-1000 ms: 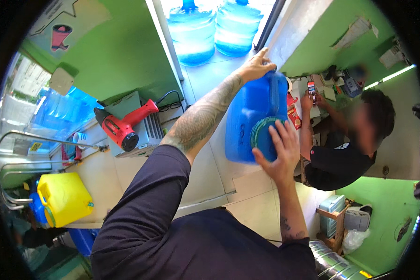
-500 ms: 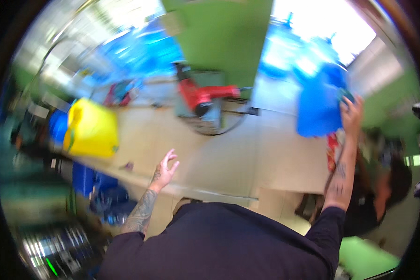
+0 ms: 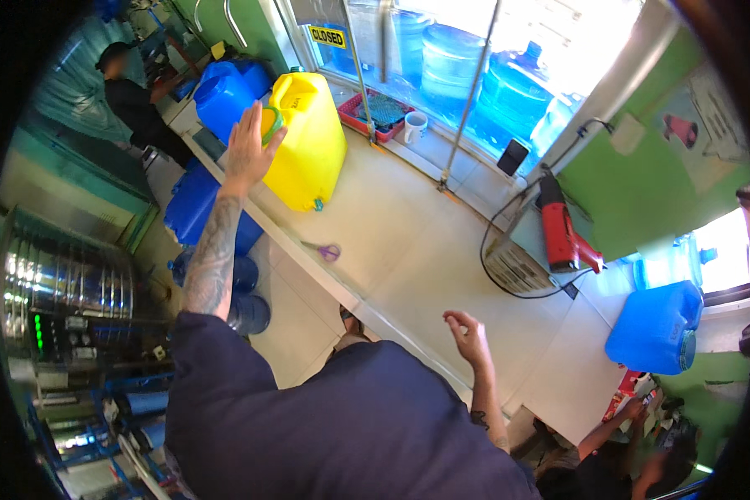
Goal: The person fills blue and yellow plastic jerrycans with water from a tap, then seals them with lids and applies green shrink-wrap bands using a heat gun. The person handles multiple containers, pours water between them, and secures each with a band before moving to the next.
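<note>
My left hand (image 3: 250,146) is raised at the green cap (image 3: 272,123) of a yellow jerrycan (image 3: 308,150), its fingers straight; whether it grips or only touches the cap is unclear, but it looks open. My right hand (image 3: 467,337) hangs over the tiled counter (image 3: 417,242), open and empty, with fingers loosely bent. A blue jerrycan (image 3: 646,329) stands at the counter's right end. Purple scissors (image 3: 327,251) lie near the front edge. A red heat gun (image 3: 558,233) rests on a grey box (image 3: 512,267) with a black cable.
Blue jugs (image 3: 225,96) stand behind the yellow one, more below the counter (image 3: 187,208). Thin metal spouts (image 3: 467,100), a red tray (image 3: 375,112) and a mug (image 3: 415,127) line the window. One person (image 3: 129,104) is at far left, another (image 3: 658,450) at lower right. A steel tank (image 3: 75,283) is left.
My right hand has let go of the blue jerrycan, which now stands at the right. The view has swung left, and my left hand has moved up to the yellow jerrycan's cap.
</note>
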Action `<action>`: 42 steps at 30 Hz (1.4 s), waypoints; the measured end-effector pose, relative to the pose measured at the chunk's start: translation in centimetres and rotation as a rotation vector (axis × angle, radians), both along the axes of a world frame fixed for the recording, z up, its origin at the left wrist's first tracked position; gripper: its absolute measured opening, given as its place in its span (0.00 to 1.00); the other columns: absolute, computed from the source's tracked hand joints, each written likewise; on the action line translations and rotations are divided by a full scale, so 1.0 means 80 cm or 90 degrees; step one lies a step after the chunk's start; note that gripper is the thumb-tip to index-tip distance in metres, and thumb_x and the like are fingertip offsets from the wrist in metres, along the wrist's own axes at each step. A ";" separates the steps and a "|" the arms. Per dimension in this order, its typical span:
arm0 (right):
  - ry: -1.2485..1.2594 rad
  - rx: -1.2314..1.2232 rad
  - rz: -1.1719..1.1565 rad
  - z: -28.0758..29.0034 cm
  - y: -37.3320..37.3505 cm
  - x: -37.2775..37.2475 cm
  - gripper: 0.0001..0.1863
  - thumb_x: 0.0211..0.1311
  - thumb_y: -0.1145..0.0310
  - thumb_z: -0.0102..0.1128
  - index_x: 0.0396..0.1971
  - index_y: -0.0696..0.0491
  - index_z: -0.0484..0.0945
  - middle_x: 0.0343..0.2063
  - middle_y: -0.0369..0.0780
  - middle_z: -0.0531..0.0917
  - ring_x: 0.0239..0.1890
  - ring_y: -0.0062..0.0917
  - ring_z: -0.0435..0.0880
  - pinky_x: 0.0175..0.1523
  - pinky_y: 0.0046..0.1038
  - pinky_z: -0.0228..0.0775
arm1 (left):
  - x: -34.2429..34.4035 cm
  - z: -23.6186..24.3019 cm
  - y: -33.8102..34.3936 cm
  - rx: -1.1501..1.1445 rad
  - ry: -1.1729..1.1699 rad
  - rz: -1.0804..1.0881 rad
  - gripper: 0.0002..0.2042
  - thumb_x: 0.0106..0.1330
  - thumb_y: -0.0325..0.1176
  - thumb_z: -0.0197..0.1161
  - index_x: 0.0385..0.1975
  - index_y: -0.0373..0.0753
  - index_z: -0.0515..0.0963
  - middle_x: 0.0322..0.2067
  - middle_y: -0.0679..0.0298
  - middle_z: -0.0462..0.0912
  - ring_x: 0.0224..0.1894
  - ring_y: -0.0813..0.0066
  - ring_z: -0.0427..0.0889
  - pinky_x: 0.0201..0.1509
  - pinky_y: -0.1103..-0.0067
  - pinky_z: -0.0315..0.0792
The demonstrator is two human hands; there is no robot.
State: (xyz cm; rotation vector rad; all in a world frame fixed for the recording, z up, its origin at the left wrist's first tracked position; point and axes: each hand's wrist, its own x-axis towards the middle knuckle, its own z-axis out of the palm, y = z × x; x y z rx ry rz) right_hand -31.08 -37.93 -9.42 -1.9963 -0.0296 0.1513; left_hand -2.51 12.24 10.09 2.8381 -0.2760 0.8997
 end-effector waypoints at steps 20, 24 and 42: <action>-0.569 -0.172 0.290 0.197 0.602 0.562 0.31 0.70 0.48 0.59 0.58 0.60 0.76 0.60 0.51 0.78 0.67 0.44 0.74 0.71 0.43 0.63 | 0.152 -0.117 0.192 -0.970 0.287 -0.365 0.41 0.78 0.67 0.33 0.77 0.37 0.57 0.76 0.57 0.58 0.79 0.63 0.52 0.81 0.68 0.44; -0.307 0.002 0.170 0.192 0.545 0.564 0.29 0.72 0.55 0.61 0.65 0.55 0.70 0.53 0.48 0.84 0.58 0.39 0.82 0.64 0.38 0.71 | 0.157 -0.125 0.170 -1.050 0.442 -0.478 0.41 0.77 0.69 0.30 0.78 0.43 0.55 0.76 0.59 0.59 0.78 0.64 0.56 0.80 0.67 0.48; -0.146 -0.019 0.258 0.214 0.306 0.442 0.22 0.69 0.54 0.65 0.54 0.54 0.83 0.48 0.42 0.88 0.53 0.28 0.86 0.62 0.31 0.74 | -0.045 -0.115 -0.107 -1.032 0.302 -0.313 0.40 0.79 0.65 0.39 0.78 0.42 0.45 0.75 0.52 0.57 0.76 0.60 0.58 0.78 0.67 0.55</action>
